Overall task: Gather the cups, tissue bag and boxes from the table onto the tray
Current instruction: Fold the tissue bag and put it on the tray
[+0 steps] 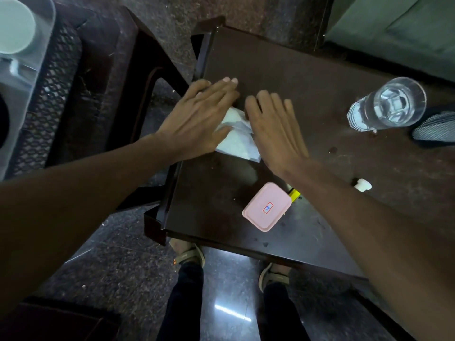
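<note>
Between the two hands, near the left edge of the dark tray [283,70], the white tissue bag [236,136] is largely covered, so that only its middle and near corner can be made out. The left hand [199,116] is laid flat on the bag's left side with fingers straight and its grip apart; the right hand [273,129] is laid flat on the right side, fingers likewise extended and nothing clamped. Whether the bag is lifted or lying on the tray cannot be told. Nearer, a pink box [267,206] is set with its lid closed, so its contents are hidden; a yellow item [294,193] is mostly concealed behind it. At the far right, a clear glass cup [387,104] is seen on the tabletop [394,168], apparently tilted by the wide lens; whether it holds liquid cannot be told. A small white cap [362,185] is seen alone near the right forearm. At the far left, a pale cup [16,25] is cut off by the frame.
</note>
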Available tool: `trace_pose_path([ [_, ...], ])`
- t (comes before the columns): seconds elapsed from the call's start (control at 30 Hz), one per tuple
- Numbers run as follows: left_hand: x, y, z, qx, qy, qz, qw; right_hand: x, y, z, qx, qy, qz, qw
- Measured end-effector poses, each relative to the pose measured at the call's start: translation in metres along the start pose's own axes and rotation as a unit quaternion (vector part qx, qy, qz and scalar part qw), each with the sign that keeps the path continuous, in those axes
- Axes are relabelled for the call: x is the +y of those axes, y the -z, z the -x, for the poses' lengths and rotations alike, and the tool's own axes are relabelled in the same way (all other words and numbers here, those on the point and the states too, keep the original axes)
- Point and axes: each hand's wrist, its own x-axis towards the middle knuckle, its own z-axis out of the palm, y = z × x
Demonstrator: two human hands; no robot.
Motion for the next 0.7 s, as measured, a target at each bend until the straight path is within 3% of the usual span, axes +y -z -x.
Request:
trace_pose_path([
  [0.13,0.009,-0.016,0.025,-0.028,-0.006,-0.044,0.999,0.001,-0.001,0.018,-0.007,0.039,-0.014,0.999],
  [0.57,0.013,-0.044,0.048,0.027,-0.038,-0.166,0.985,0.011,-0.005,0.043,-0.069,0.174,-0.091,0.978],
  [0.7,0.013,-0.047,0.052,0.028,-0.038,-0.125,0.991,0.012,0.001,0.039,-0.044,0.184,-0.124,0.974],
])
